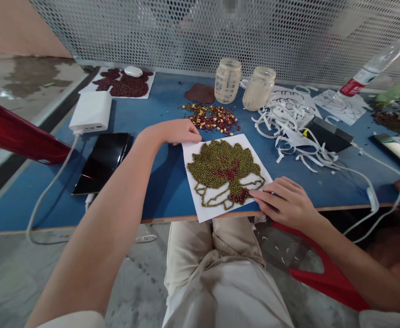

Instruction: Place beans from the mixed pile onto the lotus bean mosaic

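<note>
Resting on the desk (165, 198) beside its near edge, about midway along, the white sheet (205, 214) is set askew, one corner projecting just past that edge. A flower of green beans (220, 152) is laid on it, the petals fanned toward the desk's far edge and the lower lines bent toward the near one. By the stem, toward the near edge, a dark red patch (240, 197) is formed.

That patch is touched by the fingertips of the right hand (283, 200), which is reached in over the near edge from the right; it is plainly the nearer hand to it. Its fingers are loosely bent; whether a bean is pinched there cannot be told. The left hand (187, 131) is held at the sheet's far left corner with its fingers curled in, and whether anything is gripped cannot be made out.

Between the sheet and the far edge, the mixed beans (215, 119) are heaped. This heap is lain beside by the left hand, while the right is separated from it by the sheet. Behind the heap, near the far edge, two jars (227, 81) are stood; toward the right end, white strips (283, 120) are tangled.
</note>
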### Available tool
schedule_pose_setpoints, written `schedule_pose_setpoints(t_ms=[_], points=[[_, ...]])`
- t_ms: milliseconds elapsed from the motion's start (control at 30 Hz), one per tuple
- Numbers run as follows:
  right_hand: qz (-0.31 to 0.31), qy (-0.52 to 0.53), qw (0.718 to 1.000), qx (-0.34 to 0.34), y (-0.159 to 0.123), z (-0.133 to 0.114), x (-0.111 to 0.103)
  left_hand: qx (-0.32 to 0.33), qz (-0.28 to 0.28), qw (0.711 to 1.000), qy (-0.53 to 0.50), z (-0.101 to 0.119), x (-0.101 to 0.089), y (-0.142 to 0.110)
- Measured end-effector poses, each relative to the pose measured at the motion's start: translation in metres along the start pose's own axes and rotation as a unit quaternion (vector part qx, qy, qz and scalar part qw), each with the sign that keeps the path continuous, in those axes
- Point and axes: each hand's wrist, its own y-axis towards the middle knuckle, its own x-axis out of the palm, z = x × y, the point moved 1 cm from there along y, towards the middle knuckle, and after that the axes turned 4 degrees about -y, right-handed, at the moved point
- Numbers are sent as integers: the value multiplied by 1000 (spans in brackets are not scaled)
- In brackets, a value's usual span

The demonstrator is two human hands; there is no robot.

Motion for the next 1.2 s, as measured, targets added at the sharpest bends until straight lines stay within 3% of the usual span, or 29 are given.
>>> schedule_pose_setpoints(t_ms=[133, 433, 600, 833, 1067, 1133, 1200], points=[[14, -18, 1000, -15, 0, -2, 0, 1, 0, 1000, 4, -1, 0, 1], [8, 56, 998, -5, -2, 1, 5, -4, -3, 1000, 3, 3, 0, -2], [53, 107, 991, 52, 6, 5, -2, -3, -2, 1000, -1, 1, 0, -1], [-5, 35, 999, -6, -3, 4, 5, -6, 2, 1000, -8, 0, 0, 0], [-21, 79, 997, -4, -4, 4, 6, 10, 0, 1000, -5, -3, 0, 2], [9, 110, 994, 26, 0, 5, 0, 10, 1, 1000, -2, -3, 0, 2], [46, 131, 986, 96, 4, 10, -8, 8, 3, 1000, 1, -2, 0, 1]])
